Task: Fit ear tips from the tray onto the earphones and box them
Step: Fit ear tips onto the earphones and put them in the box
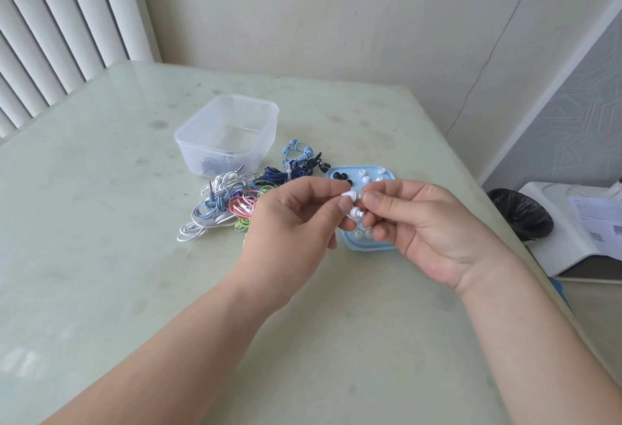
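Tabletop point(101, 222): left hand point(292, 222) and right hand point(434, 229) pinch white earbuds point(351, 195), half-hiding tray point(367, 248).

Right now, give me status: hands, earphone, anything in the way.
Left hand and right hand pinching white earphone above blue tray. Clear box open, nearly empty. Nothing blocking.

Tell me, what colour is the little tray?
The tray is light blue, clearest in the head view.
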`<control>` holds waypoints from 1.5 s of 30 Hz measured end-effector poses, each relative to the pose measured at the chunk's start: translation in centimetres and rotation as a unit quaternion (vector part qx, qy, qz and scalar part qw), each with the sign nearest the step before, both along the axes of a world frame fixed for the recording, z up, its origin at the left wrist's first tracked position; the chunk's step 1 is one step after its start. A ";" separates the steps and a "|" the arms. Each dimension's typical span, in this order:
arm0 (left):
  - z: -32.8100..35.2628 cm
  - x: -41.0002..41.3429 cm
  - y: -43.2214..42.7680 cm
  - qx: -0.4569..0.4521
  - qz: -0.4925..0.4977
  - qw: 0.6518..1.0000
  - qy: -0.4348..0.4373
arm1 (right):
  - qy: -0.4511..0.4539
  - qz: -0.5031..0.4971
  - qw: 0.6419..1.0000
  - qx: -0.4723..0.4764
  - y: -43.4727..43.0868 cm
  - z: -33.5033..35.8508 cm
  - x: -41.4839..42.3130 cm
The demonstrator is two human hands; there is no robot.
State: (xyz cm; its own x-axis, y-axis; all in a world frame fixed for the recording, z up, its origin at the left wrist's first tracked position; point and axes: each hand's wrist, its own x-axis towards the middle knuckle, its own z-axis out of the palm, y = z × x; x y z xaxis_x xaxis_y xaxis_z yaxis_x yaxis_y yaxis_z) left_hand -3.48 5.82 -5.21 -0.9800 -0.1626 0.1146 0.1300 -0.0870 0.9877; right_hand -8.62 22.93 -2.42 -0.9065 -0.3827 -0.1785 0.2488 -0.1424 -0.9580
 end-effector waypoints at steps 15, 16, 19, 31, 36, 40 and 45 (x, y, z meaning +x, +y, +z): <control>-0.1 0.1 0.1 -0.018 0.029 0.999 0.009 | 0.027 -0.028 0.999 -0.019 -1.1 -1.6 0.1; -0.1 0.1 0.1 -0.016 0.028 0.999 0.006 | 0.033 -0.030 0.999 -0.015 -1.1 -1.6 0.1; -0.1 0.1 0.1 0.004 0.017 1.000 -0.010 | 0.052 -0.035 0.998 -0.001 -0.9 -1.4 -0.1; -0.3 -0.6 -0.3 0.148 -0.018 0.987 -0.054 | 0.238 -0.103 0.881 0.395 1.7 -1.7 -1.3; -0.3 -0.5 -0.3 0.153 -0.017 0.986 -0.060 | 0.234 -0.054 0.837 0.491 2.3 -1.5 -1.2; -0.2 -0.4 -0.1 0.164 -0.023 0.984 -0.065 | 0.235 -0.030 0.817 0.525 1.7 -1.8 -1.1; -0.2 -0.3 -0.1 0.171 -0.026 0.983 -0.068 | 0.262 -0.091 0.845 0.457 1.6 -1.8 -1.0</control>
State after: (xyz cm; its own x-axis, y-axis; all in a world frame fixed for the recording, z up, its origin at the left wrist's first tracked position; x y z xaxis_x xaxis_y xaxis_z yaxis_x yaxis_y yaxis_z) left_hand -3.82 5.76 -5.40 -0.9904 -0.1189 -0.0709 -0.0147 -0.4190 0.9079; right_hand -9.63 24.57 -4.18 -0.9816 -0.1475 0.1209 -0.1905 0.7267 -0.6601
